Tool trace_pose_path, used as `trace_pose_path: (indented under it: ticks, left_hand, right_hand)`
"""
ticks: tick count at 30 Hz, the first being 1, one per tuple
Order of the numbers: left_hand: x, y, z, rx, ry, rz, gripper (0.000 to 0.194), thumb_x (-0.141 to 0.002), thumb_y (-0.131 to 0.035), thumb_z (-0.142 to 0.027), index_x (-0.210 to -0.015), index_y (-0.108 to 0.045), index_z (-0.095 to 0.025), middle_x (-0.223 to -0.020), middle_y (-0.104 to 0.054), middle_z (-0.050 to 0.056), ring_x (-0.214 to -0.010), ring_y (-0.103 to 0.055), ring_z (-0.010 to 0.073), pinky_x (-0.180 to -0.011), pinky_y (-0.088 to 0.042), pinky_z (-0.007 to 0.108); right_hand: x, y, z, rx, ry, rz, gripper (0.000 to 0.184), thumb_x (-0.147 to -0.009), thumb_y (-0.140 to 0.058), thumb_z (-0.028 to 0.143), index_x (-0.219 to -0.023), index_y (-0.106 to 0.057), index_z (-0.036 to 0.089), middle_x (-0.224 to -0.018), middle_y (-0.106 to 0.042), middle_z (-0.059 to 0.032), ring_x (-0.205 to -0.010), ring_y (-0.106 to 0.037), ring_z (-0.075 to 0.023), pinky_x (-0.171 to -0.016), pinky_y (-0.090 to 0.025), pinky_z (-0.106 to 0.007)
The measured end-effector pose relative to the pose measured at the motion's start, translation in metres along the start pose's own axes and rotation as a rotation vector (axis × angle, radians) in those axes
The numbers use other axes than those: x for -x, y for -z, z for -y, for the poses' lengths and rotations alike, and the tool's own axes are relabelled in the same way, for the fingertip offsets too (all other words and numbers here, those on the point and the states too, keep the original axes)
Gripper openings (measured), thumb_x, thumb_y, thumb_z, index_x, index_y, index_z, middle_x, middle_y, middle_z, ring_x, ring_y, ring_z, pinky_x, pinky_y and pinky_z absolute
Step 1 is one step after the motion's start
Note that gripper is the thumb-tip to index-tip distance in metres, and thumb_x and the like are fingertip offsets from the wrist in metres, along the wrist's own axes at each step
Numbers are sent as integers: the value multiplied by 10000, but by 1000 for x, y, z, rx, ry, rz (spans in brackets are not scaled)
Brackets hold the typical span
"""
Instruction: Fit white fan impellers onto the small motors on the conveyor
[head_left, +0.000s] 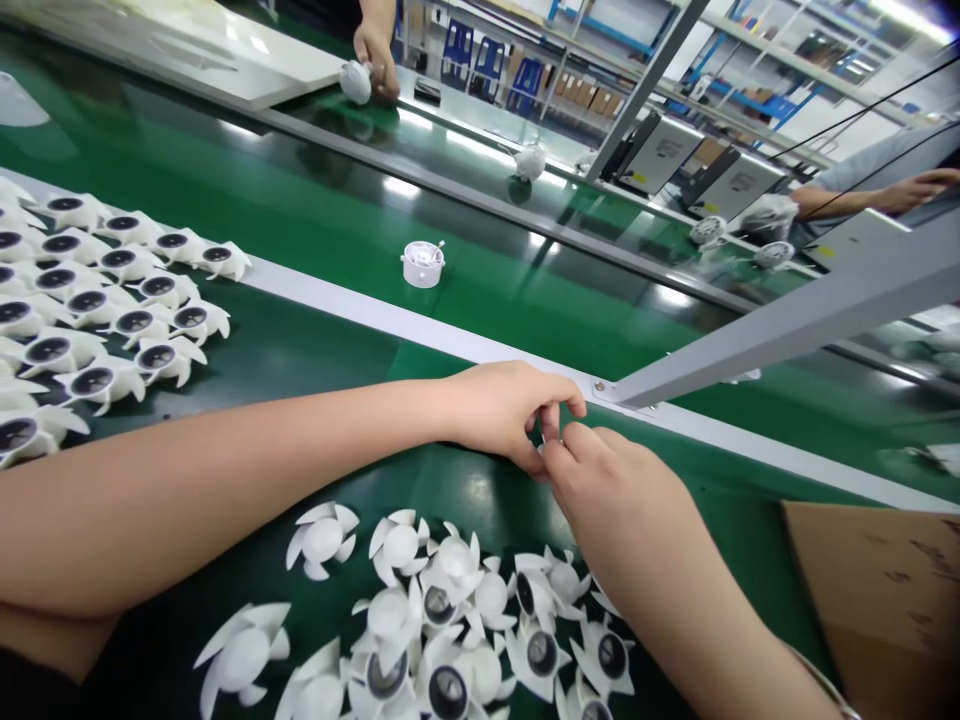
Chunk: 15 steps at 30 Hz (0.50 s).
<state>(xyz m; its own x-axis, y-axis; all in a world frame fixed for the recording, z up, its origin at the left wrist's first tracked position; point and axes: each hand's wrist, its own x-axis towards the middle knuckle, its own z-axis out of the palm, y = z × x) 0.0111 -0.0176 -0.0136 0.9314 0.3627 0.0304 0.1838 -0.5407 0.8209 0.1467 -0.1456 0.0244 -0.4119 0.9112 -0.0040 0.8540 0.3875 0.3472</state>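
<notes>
The right hand (615, 470) looks pinched narrow on a small pale piece (541, 450), mostly hidden by the fingers; the left hand (502, 405) curls in against it, perhaps to steady it, though I cannot tell whether that grip also holds the piece. Both meet over the far side of the green desk (345, 365), by the white rail (337, 300), leaving the loose fan wheels (325, 540) on the near side undisturbed. Those lie heaped, some hub-up, some hollow-up, probably for easy reach. Far left, other fan wheels (157, 356) stand in rows, hollows up, perhaps so their insides show. A cardboard box (877, 600) sits at the near right. Beyond the rail, a white round housing (422, 270) stands on the green belt (337, 220), clear of both arms.
</notes>
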Motion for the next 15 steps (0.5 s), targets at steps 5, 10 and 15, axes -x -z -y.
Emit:
trace_pose_path:
  ticks: [5, 10, 15]
  left_hand:
    - [0, 0, 0, 33, 16, 2, 583, -633, -769, -181, -1182, -574, -220, -932, -722, -43, -743, -579, 120, -651, -415, 245]
    - [0, 0, 0, 59, 30, 6, 552, -620, -851, -269, -1103, -587, -235, -923, -731, -48, -746, -572, 119, -636, -392, 240]
    - [0, 0, -1, -18, 2, -10, 464, -634, -867, -305, -1008, -601, -233, -941, -713, -59, -716, -562, 98, -607, -359, 224]
  right_hand:
    - [5, 3, 17, 87, -25, -3, 222, -703, -537, -5, -777, -679, 148, -675, -570, -57, -601, -535, -187, -538, -395, -301]
    - [17, 4, 15, 24, -52, 29, 215, -699, -545, 16, -738, -690, 170, -690, -595, -56, -587, -568, -190, -502, -403, -301]
    - [31, 12, -82, -90, -538, 246, 312, -901, -482, 189, -1109, -715, 185, -1050, -725, -109, -784, -671, -223, -694, -497, -331]
